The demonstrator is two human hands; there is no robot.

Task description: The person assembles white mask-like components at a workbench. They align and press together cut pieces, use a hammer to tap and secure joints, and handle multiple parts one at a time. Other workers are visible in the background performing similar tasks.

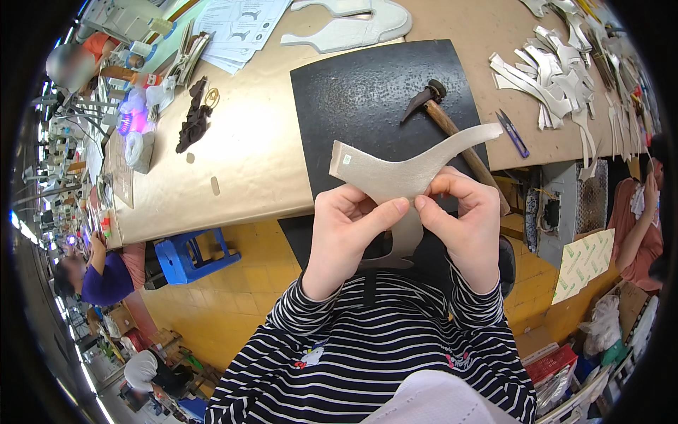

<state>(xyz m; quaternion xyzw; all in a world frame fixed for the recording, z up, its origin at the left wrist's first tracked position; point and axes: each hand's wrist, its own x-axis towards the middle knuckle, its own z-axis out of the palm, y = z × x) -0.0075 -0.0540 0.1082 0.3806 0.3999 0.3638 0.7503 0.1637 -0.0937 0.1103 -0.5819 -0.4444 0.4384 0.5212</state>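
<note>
A beige leather shoe-upper piece (402, 177) is pinched between my two hands in front of my body, above the near edge of the table. It has curved arms, a small pale sticker near its left end and a narrower part hanging down. My left hand (353, 230) grips it with thumb on top and fingers behind. On the other side, my right hand (462, 219) pinches it the same way, the two thumb tips nearly meeting. Behind the piece, a hammer (443, 119) with a wooden handle lies on a black mat (353, 92); the piece partly covers the handle.
Thread snips (513, 134) lie right of the mat, near a heap of cut pieces (554, 81). White shoe-shaped forms (346, 32) and printed sheets (229, 32) sit at the far side. Dark fabric (193, 116) lies left. A blue stool (183, 260) stands below; other people sit nearby.
</note>
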